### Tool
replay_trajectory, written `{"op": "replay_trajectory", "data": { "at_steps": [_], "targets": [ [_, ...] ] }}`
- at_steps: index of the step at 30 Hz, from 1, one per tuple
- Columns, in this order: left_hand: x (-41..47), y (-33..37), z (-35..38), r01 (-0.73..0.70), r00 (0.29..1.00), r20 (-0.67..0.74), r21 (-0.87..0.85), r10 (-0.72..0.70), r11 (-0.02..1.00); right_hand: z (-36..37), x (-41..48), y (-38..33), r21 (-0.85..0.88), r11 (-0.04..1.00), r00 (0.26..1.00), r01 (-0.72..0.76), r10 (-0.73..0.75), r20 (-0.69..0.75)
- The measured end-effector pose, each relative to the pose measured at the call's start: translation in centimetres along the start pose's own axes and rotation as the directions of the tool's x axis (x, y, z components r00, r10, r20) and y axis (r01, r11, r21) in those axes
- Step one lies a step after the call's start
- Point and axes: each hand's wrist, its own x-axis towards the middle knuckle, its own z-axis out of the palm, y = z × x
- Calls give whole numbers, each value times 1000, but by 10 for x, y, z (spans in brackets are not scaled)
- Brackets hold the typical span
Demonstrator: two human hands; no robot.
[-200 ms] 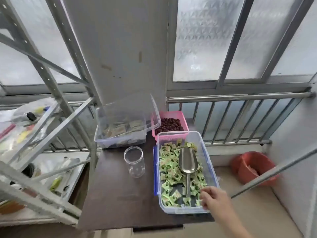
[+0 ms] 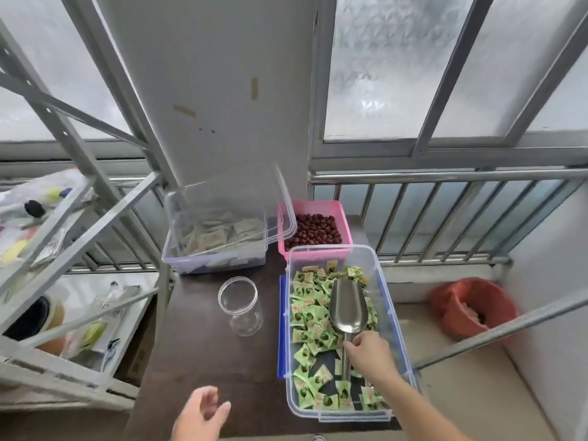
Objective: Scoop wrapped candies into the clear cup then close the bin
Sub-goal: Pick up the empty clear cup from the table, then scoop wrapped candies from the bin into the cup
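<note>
Steel was what your right hand met, low and right of centre in the frame: your fingers curled over the handle of the metal scoop just below its bowl, though whether they had fully clamped or only rested there was hard to tell from this angle. That scoop lay on the green wrapped candies inside the clear bin, bowl pointing toward the top of the frame, handle running down under your palm. Your forearm crossed the bin's lower right corner. No lid sat on the bin, and blue latches showed along its left wall.

Your left hand hovered at the bottom centre of the frame over the dark table, fingers loosely spread and holding nothing. It was blurred.

Just left of the bin, near its upper half, stood the clear cup, upright and with nothing inside. Above it sat a second clear bin with pale packets, its lid propped up. To the right of that one, touching the candy bin's far end, was a pink basket of dark red pieces.
</note>
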Motion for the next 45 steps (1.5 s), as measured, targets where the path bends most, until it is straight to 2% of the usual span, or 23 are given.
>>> {"op": "replay_trajectory", "data": {
  "at_steps": [1, 4, 7, 9, 11, 14, 16, 19, 23, 26, 29, 32, 37, 40, 43, 45],
  "targets": [
    [8, 26, 0, 18, 999, -27, -35, -19, 999, 6, 7, 0, -32, 998, 999, -47, 46, -13],
    [38, 75, 10, -14, 1000, 13, -2, 14, 1000, 16, 12, -6, -122, 982, 990, -141, 137, -46],
    [62, 101, 19, -19, 999, 41, 10, 18, 1000, 22, 16, -13, -150, 973, 982, -173, 159, -100],
    [71, 110, 24, -34, 998, 52, 4, 34, 999, 23, 18, -13, -102, 975, 976, -196, 184, -116],
    [78, 112, 29, -48, 996, 71, 3, 47, 999, 19, 17, -14, -27, 979, 977, -202, 200, -69],
    [90, 112, 30, -73, 994, 77, -37, 75, 997, 1, 2, -19, 194, 952, 971, -238, 236, 35],
    [95, 113, 29, -101, 987, 120, -46, 106, 994, -15, -15, -16, 227, 943, 970, -245, 237, 62],
    [102, 117, 27, -147, 970, 186, -63, 157, 987, -42, -52, -10, 118, 967, 966, -224, 204, 159],
    [98, 124, 18, -218, 942, 246, -73, 229, 973, -70, -93, -16, -38, 970, 910, -241, 240, 338],
    [85, 125, 9, -253, 920, 278, -115, 275, 961, -68, -92, -22, -129, 950, 875, -285, 313, 370],
    [72, 125, 3, -249, 915, 288, -149, 283, 957, -53, -74, -22, -114, 930, 867, -348, 366, 339],
    [62, 123, -2, -247, 917, 275, -181, 290, 952, -27, -59, -22, -45, 923, 893, -383, 382, 238],
    [54, 121, -6, -277, 927, 218, -154, 306, 948, 17, -41, -33, 43, 947, 942, -319, 312, 122],
    [49, 126, -8, -272, 941, 165, -146, 295, 951, 16, -34, -29, 75, 948, 942, -310, 295, 158],
    [42, 130, -7, -277, 951, 94, -170, 295, 946, -2, -34, -13, 43, 938, 914, -343, 323, 244],
    [38, 131, -4, -274, 956, 58, -168, 286, 947, -8, -33, -3, 7, 928, 900, -372, 358, 250]
  ]
}}
